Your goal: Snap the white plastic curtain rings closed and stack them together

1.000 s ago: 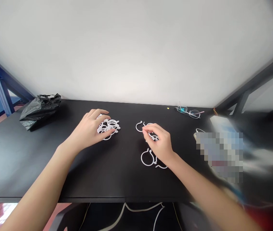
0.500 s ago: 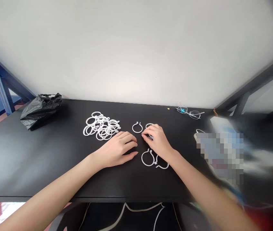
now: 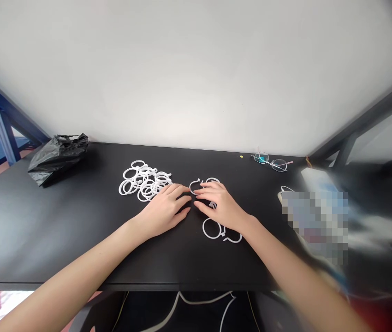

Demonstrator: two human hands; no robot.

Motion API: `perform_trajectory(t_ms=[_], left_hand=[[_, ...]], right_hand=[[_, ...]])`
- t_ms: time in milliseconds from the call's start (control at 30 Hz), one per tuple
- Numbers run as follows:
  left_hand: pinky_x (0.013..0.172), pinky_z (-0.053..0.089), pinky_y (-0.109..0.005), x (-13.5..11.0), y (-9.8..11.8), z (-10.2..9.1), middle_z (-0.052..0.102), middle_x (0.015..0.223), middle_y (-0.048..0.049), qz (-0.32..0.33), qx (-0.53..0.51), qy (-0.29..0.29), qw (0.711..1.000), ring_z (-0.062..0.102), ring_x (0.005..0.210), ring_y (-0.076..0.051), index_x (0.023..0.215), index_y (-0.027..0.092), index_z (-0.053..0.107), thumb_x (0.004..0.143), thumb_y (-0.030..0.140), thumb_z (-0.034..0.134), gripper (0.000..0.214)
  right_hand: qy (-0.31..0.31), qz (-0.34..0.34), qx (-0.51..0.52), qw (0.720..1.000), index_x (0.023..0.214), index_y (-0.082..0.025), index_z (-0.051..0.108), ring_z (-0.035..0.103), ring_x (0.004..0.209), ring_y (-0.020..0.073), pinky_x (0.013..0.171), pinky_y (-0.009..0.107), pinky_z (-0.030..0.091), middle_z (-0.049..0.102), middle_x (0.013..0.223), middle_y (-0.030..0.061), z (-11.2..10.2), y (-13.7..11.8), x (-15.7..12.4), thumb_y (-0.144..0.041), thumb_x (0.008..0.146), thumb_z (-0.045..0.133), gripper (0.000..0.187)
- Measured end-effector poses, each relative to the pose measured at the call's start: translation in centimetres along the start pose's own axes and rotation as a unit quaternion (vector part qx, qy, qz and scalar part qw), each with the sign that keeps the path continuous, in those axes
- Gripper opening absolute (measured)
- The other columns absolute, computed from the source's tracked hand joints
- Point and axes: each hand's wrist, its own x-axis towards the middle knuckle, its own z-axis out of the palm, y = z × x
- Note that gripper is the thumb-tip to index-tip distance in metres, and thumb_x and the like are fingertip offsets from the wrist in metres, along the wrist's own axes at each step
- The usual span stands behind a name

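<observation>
Fingers apart and with nothing in it, my left hand (image 3: 166, 210) rests on the black table beside the right edge of a pile of white plastic rings (image 3: 144, 183). My right hand (image 3: 222, 205) has its fingers stretched leftward at a white open ring (image 3: 191, 188), whose right part they partly cover. Just behind that hand another white ring (image 3: 213, 179) shows in part. Nearer to me, below the right palm, lie a white ring (image 3: 203, 228) and a second open ring (image 3: 233, 241), partly hidden by the wrist.
A crumpled black plastic bag (image 3: 57, 157) stands at the back left of the table (image 3: 78, 230). Eyeglasses (image 3: 268, 161) lie at the back right, with a tiny yellow bit (image 3: 241, 157) beside them. Blurred packages (image 3: 320, 221) cover the right side. Behind rises a white wall (image 3: 189, 78).
My right hand has shifted left, its fingers now over part of the open ring. My left hand has drawn slightly left toward the pile.
</observation>
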Motion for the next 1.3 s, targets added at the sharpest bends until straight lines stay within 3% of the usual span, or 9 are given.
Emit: perform_trajectory(t_ms=[200,400,533,733,933,1033,1133,1300], left_hand=[[0.102,0.05,-0.046,-0.1,-0.2,0.2,0.066,0.129,-0.0119,0.013,-0.034,-0.021,0.999,0.059,0.123,-0.028,0.123,0.017,0.062,0.097,0.024,0.052,0.029],[0.089,0.055,-0.042,0.1,-0.7,0.2,0.073,0.106,-0.0106,0.042,-0.016,0.0,0.999,0.067,0.103,-0.025,0.101,0.015,0.067,0.099,0.017,0.045,0.022],[0.08,0.054,-0.036,0.1,-0.9,0.2,0.071,0.094,-0.0082,0.014,-0.023,0.0,1.0,0.065,0.09,-0.021,0.098,0.016,0.064,0.099,0.012,0.04,0.025],[0.076,0.053,-0.033,0.0,-0.6,0.1,0.065,0.102,-0.01,0.0,-0.014,-0.026,1.0,0.062,0.09,-0.021,0.108,0.015,0.063,0.099,0.012,0.04,0.025],[0.073,0.05,-0.033,0.2,-0.6,-0.2,0.06,0.09,-0.0066,-0.021,-0.025,-0.052,0.998,0.058,0.082,-0.02,0.092,0.017,0.061,0.1,0.024,0.044,0.021],[0.074,0.05,-0.034,0.3,-0.3,-0.5,0.06,0.09,-0.0065,-0.037,-0.077,-0.042,0.995,0.057,0.082,-0.02,0.091,0.018,0.059,0.102,0.025,0.041,0.022],[0.074,0.051,-0.032,0.3,0.0,-1.0,0.06,0.09,-0.005,-0.075,-0.218,-0.013,0.973,0.058,0.081,-0.017,0.092,0.018,0.058,0.101,0.028,0.044,0.019],[0.074,0.055,-0.031,0.4,0.3,-2.0,0.062,0.083,-0.0037,-0.145,-0.443,-0.005,0.884,0.061,0.079,-0.016,0.09,0.018,0.059,0.098,0.037,0.05,0.023]], right_hand=[[-0.012,-0.033,0.038,0.999,0.097,-0.025,0.076,0.063,0.118,0.0269,0.108,0.053,0.042,0.078,0.101,0.0022,0.0,-0.5,-0.1,-0.02,0.091,0.062,0.015],[0.019,-0.029,0.066,0.997,0.091,-0.024,0.074,0.067,0.108,0.0266,0.102,0.05,0.047,0.078,0.091,0.0035,0.2,-0.6,-0.1,-0.018,0.087,0.066,0.011],[0.045,-0.021,0.058,0.997,0.09,-0.021,0.072,0.068,0.103,0.0257,0.099,0.048,0.048,0.077,0.088,0.0045,0.3,-0.6,-0.1,-0.014,0.086,0.066,0.01],[0.056,-0.025,0.044,0.997,0.089,-0.022,0.071,0.068,0.097,0.0238,0.094,0.045,0.051,0.077,0.09,0.0035,0.1,-0.6,0.0,-0.012,0.087,0.064,0.012],[0.088,-0.028,0.049,0.995,0.087,-0.022,0.07,0.068,0.088,0.0224,0.087,0.043,0.053,0.075,0.086,0.0037,0.1,-0.6,0.1,-0.014,0.089,0.061,0.013],[0.117,-0.014,0.056,0.991,0.095,-0.023,0.071,0.069,0.091,0.0228,0.087,0.043,0.055,0.075,0.093,0.0053,0.1,-0.6,0.1,-0.016,0.09,0.061,0.014],[0.136,0.014,0.083,0.987,0.11,-0.023,0.07,0.068,0.102,0.0241,0.092,0.044,0.056,0.074,0.108,0.0078,-0.3,-0.9,0.0,-0.02,0.092,0.06,0.021],[0.115,0.092,0.165,0.975,0.107,-0.024,0.073,0.07,0.093,0.0222,0.083,0.04,0.06,0.075,0.1,0.0065,-0.8,-1.5,0.0,-0.031,0.096,0.055,0.022]])
